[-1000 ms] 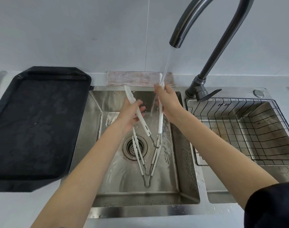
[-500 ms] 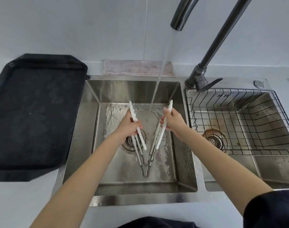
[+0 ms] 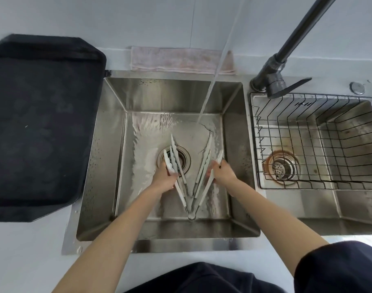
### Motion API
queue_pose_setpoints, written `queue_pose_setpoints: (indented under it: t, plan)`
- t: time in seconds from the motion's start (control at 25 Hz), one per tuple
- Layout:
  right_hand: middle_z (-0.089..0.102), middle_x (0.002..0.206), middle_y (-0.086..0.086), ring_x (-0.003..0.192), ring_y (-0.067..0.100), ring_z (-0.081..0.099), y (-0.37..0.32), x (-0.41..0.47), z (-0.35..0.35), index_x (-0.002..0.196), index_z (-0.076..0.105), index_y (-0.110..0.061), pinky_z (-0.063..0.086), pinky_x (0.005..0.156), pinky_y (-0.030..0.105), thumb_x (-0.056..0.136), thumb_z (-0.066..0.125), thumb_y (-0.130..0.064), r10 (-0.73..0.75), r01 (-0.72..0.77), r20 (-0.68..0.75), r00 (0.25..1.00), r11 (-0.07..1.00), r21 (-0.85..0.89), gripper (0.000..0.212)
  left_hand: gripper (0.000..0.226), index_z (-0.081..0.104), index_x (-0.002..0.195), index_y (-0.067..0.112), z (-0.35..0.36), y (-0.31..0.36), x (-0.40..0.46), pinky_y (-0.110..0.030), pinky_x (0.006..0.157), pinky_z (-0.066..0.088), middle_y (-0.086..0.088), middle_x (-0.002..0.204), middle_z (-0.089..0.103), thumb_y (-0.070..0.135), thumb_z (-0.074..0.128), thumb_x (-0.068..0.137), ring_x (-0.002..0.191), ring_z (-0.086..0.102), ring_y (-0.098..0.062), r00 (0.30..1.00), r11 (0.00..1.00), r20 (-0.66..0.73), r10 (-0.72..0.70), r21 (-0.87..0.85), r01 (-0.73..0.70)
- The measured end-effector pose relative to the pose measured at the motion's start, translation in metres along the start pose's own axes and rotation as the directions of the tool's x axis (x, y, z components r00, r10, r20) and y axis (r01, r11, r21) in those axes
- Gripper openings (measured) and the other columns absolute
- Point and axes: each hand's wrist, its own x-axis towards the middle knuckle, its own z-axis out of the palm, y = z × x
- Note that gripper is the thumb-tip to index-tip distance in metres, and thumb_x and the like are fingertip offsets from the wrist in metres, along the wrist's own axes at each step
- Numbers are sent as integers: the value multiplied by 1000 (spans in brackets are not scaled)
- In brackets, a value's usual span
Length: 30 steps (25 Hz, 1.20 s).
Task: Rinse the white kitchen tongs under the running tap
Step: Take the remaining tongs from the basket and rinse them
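White tongs [image 3: 208, 182] with a metal hinge are spread in a V low in the left sink basin [image 3: 109, 144]. My left hand [image 3: 164, 179] grips its left arm and my right hand [image 3: 222, 172] grips its right arm. A second pair of white tongs [image 3: 204, 159] lies on the basin floor under them, one arm across the drain [image 3: 174, 159]. Water [image 3: 212, 85] streams from the dark tap [image 3: 274, 70] and lands on the basin floor beyond the tongs, not on them.
A black tray [image 3: 39, 123] sits on the counter to the left. A pinkish cloth [image 3: 181, 60] lies behind the sink. The right basin holds a black wire basket [image 3: 320, 142] over a rusty drain. The tap lever [image 3: 290, 86] points right.
Both hands have lowered the held tongs from up in the water stream down to the basin floor, onto the second pair. The view has tilted further down.
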Motion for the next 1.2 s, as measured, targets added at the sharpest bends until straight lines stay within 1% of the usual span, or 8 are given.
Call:
queue_pose_setpoints:
  t: [0.16,0.24,0.48,0.6,0.8,0.92,1.04,1.2]
  plan:
    - [67,105,14,111,36,61,15,14,8,138,38,-8,46,100,52,97,36,-36,75,-75,-15,997,997,-5,49,66,15,147,22,-1,-12,7,-41,88,51,-15,125,56,4,47,93,114,56,-32,998,996,20,-67,-55,68]
    - [67,112,17,112,35,61,19,18,12,135,42,-8,47,99,51,98,35,-35,83,-83,-21,996,996,-14,47,66,16,147,24,1,-16,11,-38,85,51,-13,130,54,2,46,93,117,55,-31,995,993,33,-90,-79,93]
    - [54,135,18,124,35,51,12,23,16,139,40,-5,40,106,41,100,33,-30,107,-113,-47,993,986,-126,46,54,31,141,20,5,-16,27,-37,81,53,-11,125,56,1,46,92,113,57,-30,996,996,1,-90,-24,90]
    - [50,138,19,127,36,47,11,31,20,140,38,-2,39,107,42,100,34,-31,120,-130,-71,990,980,-150,49,46,39,135,17,7,-14,35,-35,80,54,-10,118,58,2,46,92,110,58,-29,998,998,-20,-63,28,64]
    - [57,121,18,111,32,55,9,35,19,125,49,-1,42,87,33,96,46,-29,38,-67,-153,988,979,-191,40,38,47,128,12,10,-16,45,-47,95,49,-14,118,60,8,52,90,112,58,-32,998,995,-65,19,103,-12]
    - [55,125,14,113,29,54,9,35,19,134,43,-7,42,94,34,94,50,-31,56,-76,-154,987,989,-128,47,40,46,129,7,10,-16,48,-47,94,49,-10,108,58,18,53,91,108,58,-32,994,994,-104,17,106,-5]
    - [45,135,15,116,31,53,9,32,23,136,38,-8,44,97,40,91,51,-41,40,-71,-169,985,981,-180,58,38,50,120,9,11,-15,56,-42,94,48,-12,115,59,30,56,89,111,56,-31,992,981,-122,41,195,-17]
    - [31,145,15,125,33,46,3,28,32,140,25,-2,42,93,38,88,56,-42,20,-75,-145,989,922,-381,72,66,37,133,4,21,-10,60,-40,92,43,-15,136,41,42,60,83,122,47,-32,994,915,-107,17,403,28]
